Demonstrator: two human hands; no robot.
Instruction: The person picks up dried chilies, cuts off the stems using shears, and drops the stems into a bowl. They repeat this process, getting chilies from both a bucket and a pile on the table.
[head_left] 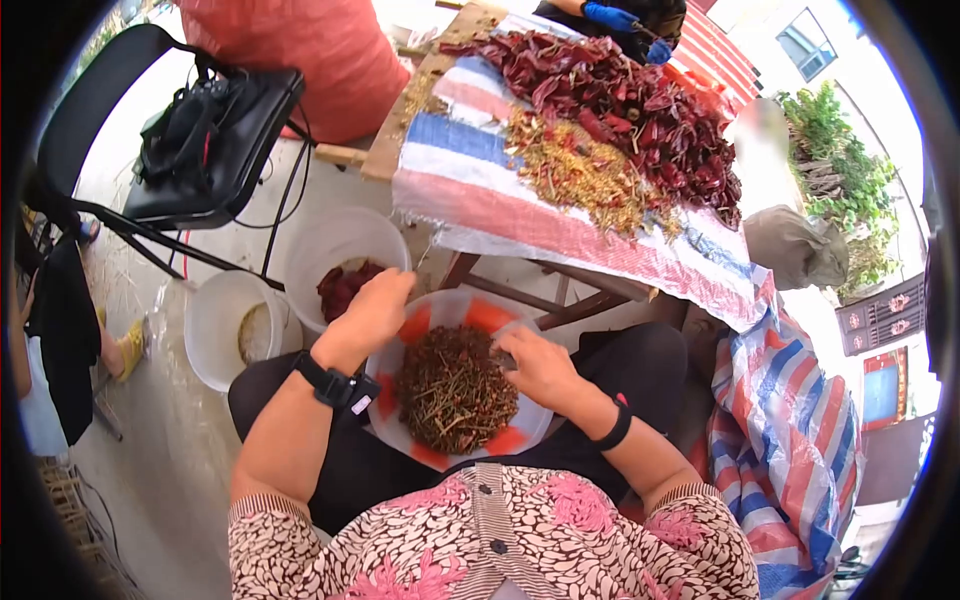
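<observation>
A white basin (540, 420) with orange-red patches stands between my knees, heaped with dried chili stems (455, 395). My left hand (372, 315) is over the basin's left rim, beside a white bucket (300, 245) holding dark red dried chilies (345, 285). Its fingers are bent together, and what they hold, if anything, is hidden. Over the basin's right side is my right hand (540, 365), fingers closed around a small greyish thing (503, 352) that I cannot make out.
Ahead, a striped sheet (480, 205) covers a table with piled dried chilies (640, 110) and yellow seeds (575, 165). Left are another white bucket (215, 330), a black chair (190, 205) with a bag, and a red sack (300, 70). A person's blue-gloved hand (610, 16) shows behind the table.
</observation>
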